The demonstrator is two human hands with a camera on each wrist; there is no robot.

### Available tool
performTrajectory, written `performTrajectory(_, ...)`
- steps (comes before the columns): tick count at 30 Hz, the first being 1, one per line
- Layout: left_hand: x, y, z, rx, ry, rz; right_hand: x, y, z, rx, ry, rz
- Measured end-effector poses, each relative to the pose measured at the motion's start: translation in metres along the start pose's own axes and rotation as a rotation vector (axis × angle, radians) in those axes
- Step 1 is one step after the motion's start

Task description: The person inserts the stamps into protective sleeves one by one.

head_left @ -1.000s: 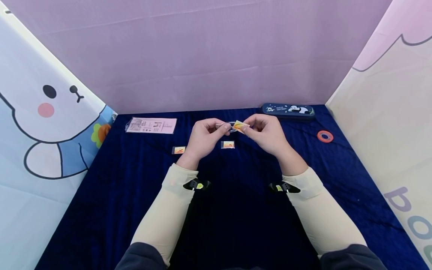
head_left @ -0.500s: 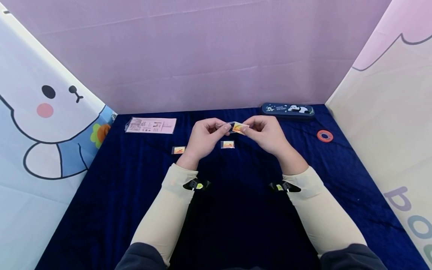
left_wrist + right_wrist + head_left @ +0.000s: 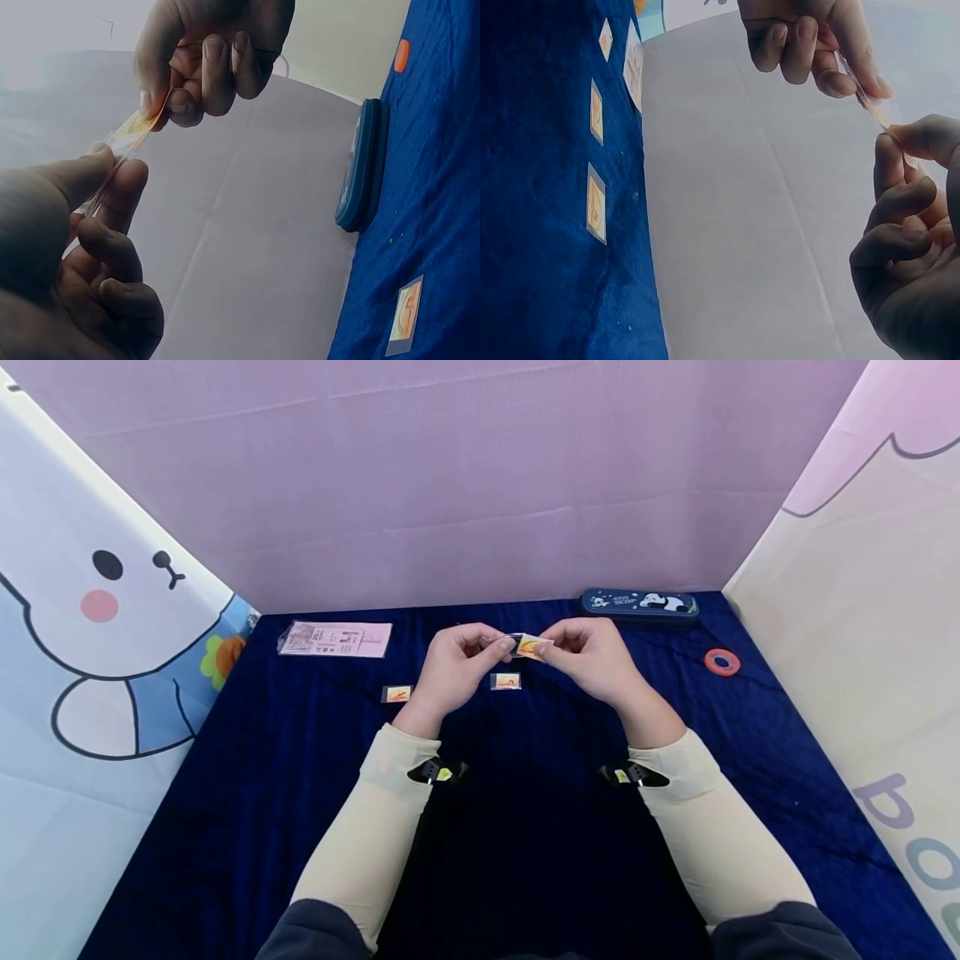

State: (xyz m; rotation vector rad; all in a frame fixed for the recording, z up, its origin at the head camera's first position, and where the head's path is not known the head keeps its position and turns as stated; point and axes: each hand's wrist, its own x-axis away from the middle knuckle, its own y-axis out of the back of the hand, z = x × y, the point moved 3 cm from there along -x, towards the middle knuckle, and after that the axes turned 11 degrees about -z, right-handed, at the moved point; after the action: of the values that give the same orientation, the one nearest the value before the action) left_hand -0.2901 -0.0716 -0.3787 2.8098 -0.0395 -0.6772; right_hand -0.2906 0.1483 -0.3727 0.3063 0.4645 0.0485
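In the head view my left hand pinches a clear plastic sleeve between thumb and forefinger. My right hand pinches a small yellow-orange stamp by its right end. The stamp's left end meets the sleeve above the cloth; how far it sits inside cannot be told. Two similar stamps in clear sleeves lie below the hands: one sleeved stamp between the wrists, another sleeved stamp left of the left wrist. A further sleeved stamp shows in the right wrist view, hidden in the head view.
A pink printed card in a clear cover lies at the back left. A dark blue pencil case with a panda stands at the back right, near a roll of orange-red tape. Fabric walls enclose the blue cloth.
The stamp has tilted slightly and now lines up more with the sleeve, whose curved opening looks flatter. Both hands stay almost in place; nothing on the cloth has moved.
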Motion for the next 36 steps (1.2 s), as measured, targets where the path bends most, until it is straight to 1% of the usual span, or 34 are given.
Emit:
performTrajectory(3,0.0003,-0.0001,0.0005,-0.010,0.001,0.007,-0.0009,-0.0002,-0.0016,0.005,0.012,0.001)
performTrajectory(5,0.0009,-0.0001,0.0008,-0.025,0.007,0.021,-0.0019,-0.0001,-0.0065,0.009,0.026,-0.005)
performTrajectory(10,0.0017,0.0007,0.0019,-0.071,0.014,0.053,-0.0021,0.0015,-0.0048,0.051,0.025,-0.044)
performTrajectory(14,0.0014,0.0013,0.0024,-0.085,0.009,0.051,-0.0023,0.0021,-0.0013,0.054,0.015,-0.079)
performTrajectory(18,0.0002,0.0019,0.0027,-0.078,0.014,0.039,-0.0030,0.0026,-0.0006,0.046,0.014,-0.106)
performTrajectory(21,-0.0007,0.0025,0.0029,-0.064,0.025,0.019,-0.0032,0.0035,-0.0022,0.046,0.014,-0.114)
performTrajectory(28,-0.0011,0.0047,0.0021,-0.050,0.061,-0.039,-0.0027,0.0074,-0.0045,-0.044,0.005,-0.108)
performTrajectory(30,-0.0008,0.0056,0.0020,-0.049,0.068,-0.046,-0.0031,0.0081,-0.0050,-0.039,0.003,-0.108)
performTrajectory(33,-0.0008,0.0064,0.0018,-0.045,0.077,-0.048,-0.0033,0.0084,-0.0051,-0.002,-0.006,-0.110)
performTrajectory(36,-0.0009,0.0065,0.0022,-0.034,0.081,-0.044,-0.0024,0.0080,-0.0006,0.027,-0.010,-0.112)
